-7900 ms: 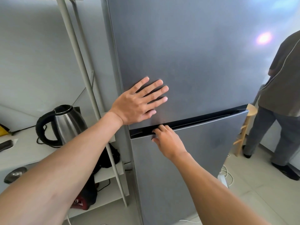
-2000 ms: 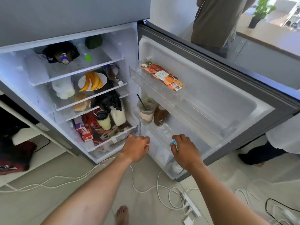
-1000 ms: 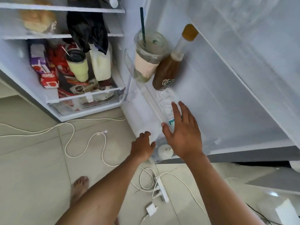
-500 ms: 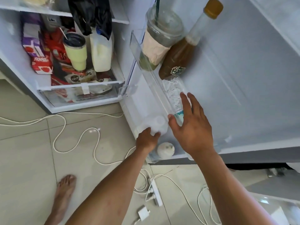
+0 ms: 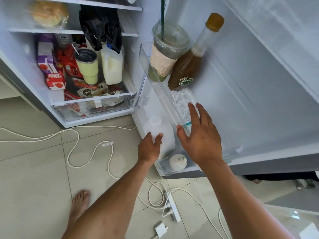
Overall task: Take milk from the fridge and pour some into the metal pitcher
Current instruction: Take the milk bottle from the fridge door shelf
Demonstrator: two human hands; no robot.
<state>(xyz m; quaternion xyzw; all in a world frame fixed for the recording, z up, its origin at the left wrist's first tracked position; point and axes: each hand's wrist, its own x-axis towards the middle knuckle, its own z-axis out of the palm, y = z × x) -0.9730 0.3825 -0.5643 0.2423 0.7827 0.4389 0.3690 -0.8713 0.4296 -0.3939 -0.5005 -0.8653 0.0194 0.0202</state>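
Observation:
A white milk bottle (image 5: 159, 130) with a white cap stands in the lowest bin (image 5: 164, 170) of the open fridge door (image 5: 250, 87). My left hand (image 5: 149, 149) is wrapped around its lower body from the left. My right hand (image 5: 201, 137) hovers with spread fingers just right of it, over a clear water bottle (image 5: 182, 102), and holds nothing. A second white milk jug (image 5: 113, 66) stands on the lower shelf inside the fridge. The metal pitcher is not in view.
The door shelf above holds an iced drink cup (image 5: 166, 52) and a brown bottle (image 5: 189, 64). Another white-capped bottle (image 5: 177, 161) sits in the bin. A green tumbler (image 5: 88, 66) and cartons crowd the fridge shelf. White cables (image 5: 89, 152), a power strip (image 5: 170, 208) and my bare foot (image 5: 80, 202) lie on the tiled floor.
My left hand has closed around the white milk bottle in the door bin, and the bottle shows higher above it. My right hand has stayed open beside it.

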